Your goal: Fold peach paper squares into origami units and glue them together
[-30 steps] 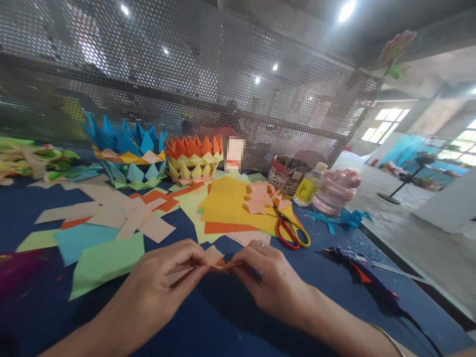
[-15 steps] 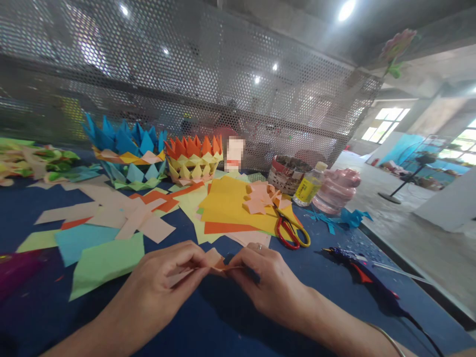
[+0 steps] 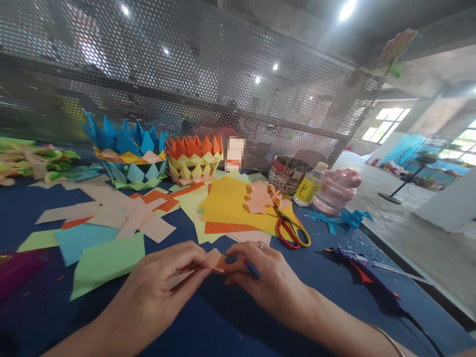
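My left hand [image 3: 163,280] and my right hand [image 3: 264,280] meet over the dark blue table [image 3: 223,327], both pinched on one small peach-coloured folded paper piece [image 3: 214,260]. The left thumb and fingers close on its left part; the right fingers press its right end. A ring shows on my right hand. Part of the paper is hidden under the fingers.
Loose coloured paper sheets [image 3: 107,260] lie to the left, a yellow and orange stack [image 3: 230,206] with peach folded pieces [image 3: 262,198] ahead. Red-and-yellow scissors [image 3: 292,233], a glue gun [image 3: 357,267], a bottle [image 3: 308,186], a woven basket [image 3: 286,173] and paper crowns [image 3: 193,156] stand nearby.
My right hand has slid slightly left, its fingers closing further over the paper piece. The left hand has barely moved.
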The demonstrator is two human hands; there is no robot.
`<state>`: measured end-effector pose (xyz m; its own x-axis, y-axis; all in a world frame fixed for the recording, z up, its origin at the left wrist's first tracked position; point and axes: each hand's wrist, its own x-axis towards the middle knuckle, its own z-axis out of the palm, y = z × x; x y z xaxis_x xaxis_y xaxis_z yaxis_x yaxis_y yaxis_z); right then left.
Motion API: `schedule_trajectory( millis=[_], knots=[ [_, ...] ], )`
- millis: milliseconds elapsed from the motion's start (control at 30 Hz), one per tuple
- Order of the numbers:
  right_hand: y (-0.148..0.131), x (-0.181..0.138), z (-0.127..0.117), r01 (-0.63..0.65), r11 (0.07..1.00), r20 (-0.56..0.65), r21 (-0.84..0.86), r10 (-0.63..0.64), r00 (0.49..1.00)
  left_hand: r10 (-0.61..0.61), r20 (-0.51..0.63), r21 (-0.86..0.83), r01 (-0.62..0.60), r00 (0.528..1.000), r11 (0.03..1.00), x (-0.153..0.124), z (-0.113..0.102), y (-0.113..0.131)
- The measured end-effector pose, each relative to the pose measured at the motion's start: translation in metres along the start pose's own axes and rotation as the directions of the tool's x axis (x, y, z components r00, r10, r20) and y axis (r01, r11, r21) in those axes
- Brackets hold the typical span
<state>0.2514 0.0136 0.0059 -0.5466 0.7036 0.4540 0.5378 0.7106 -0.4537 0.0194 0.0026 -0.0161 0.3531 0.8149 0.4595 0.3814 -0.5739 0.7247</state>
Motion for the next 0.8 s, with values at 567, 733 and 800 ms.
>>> schedule_trajectory(
  millis=[567,733,800],
  knots=[
    [0.004,-0.003,0.005,0.165,0.979,0.047,-0.120,-0.160,0.986,0.172,-0.074,0.316,-0.141,0.982,0.938,-0.005,0.000,-0.006],
    [0.000,-0.005,0.012,0.236,0.955,0.084,-0.181,-0.224,0.971,0.270,0.037,0.337,-0.267,0.962,0.903,-0.004,-0.001,-0.004],
    [-0.002,-0.005,0.015,0.259,0.946,0.089,-0.194,-0.246,0.965,0.273,0.093,0.278,-0.289,0.957,0.916,-0.004,0.000,-0.002]
  ],
)
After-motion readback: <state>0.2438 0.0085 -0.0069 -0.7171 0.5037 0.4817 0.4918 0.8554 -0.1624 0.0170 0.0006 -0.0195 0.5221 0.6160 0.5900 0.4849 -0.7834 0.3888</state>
